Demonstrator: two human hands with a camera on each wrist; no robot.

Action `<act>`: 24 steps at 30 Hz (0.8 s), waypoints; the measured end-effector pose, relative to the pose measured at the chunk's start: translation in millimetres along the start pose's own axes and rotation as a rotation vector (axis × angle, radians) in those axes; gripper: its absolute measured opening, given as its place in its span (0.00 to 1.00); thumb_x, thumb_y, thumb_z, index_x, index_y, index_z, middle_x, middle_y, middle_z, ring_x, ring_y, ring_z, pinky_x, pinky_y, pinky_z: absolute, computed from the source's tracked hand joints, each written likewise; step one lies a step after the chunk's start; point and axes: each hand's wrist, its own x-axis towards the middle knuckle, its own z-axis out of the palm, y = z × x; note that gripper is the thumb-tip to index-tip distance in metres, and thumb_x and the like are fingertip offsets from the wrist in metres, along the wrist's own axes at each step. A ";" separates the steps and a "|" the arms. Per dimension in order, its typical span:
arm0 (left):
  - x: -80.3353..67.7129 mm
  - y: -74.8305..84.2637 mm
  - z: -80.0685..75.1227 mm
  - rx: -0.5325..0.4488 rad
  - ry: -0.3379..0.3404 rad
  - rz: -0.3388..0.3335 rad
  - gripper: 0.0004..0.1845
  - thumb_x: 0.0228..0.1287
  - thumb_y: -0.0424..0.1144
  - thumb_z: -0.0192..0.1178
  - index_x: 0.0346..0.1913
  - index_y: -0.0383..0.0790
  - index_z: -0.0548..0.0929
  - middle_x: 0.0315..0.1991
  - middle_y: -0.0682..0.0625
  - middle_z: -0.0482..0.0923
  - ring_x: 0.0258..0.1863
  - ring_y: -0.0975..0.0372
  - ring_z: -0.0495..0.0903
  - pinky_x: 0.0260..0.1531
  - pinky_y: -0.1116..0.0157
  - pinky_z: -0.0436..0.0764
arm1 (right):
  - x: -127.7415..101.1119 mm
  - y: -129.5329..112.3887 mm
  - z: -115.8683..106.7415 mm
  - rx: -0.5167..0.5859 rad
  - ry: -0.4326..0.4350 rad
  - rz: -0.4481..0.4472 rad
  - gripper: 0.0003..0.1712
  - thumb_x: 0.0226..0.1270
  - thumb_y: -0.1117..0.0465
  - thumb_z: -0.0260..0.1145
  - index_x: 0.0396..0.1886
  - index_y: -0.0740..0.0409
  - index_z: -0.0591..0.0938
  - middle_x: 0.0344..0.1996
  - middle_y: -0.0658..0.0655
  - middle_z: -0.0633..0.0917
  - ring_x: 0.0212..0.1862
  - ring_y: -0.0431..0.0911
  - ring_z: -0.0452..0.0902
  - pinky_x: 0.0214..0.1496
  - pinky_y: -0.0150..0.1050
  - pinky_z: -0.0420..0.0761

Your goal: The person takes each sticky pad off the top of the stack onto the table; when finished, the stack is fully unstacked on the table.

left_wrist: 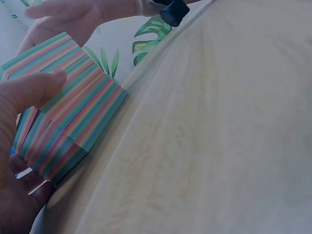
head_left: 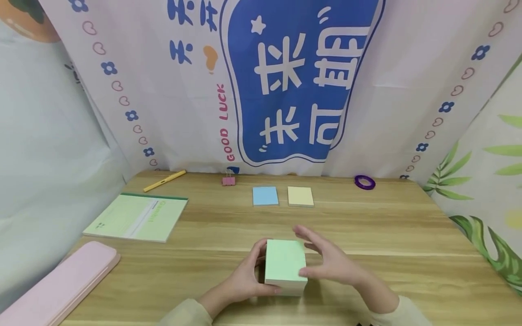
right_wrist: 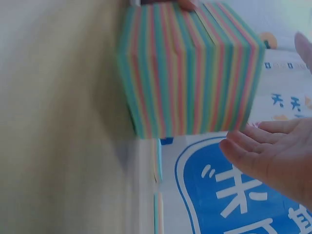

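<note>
A tall block of stacked sticky notes [head_left: 285, 260] stands on the near middle of the table, pale green on top. Its sides show thin stripes of pink, yellow, green and blue in both wrist views. My left hand [head_left: 246, 276] grips the block from the left, its thumb on the front side and its fingers reaching round behind. On the other side is my right hand [head_left: 332, 265], fingers spread and fairly straight, the thumb tip right by the block's near right corner. The right wrist view shows its fingertips [right_wrist: 233, 146] close to the block's edge.
Behind the block lie a blue note pad [head_left: 265, 196] and a yellow note pad [head_left: 300, 196]. A pink binder clip [head_left: 229, 181], purple tape ring [head_left: 364, 182] and yellow pen [head_left: 165, 181] line the back. At left are a green notebook [head_left: 138, 217] and pink case [head_left: 61, 285].
</note>
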 end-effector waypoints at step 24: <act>-0.8 2.2 -0.8 -0.002 -0.005 0.036 0.46 0.37 0.35 0.71 0.60 0.35 0.54 0.52 0.49 0.65 0.51 0.56 0.64 0.50 0.49 0.61 | -10.7 11.2 14.1 -0.376 0.062 0.050 0.55 0.34 0.41 0.70 0.62 0.59 0.58 0.55 0.54 0.66 0.54 0.48 0.63 0.49 0.50 0.66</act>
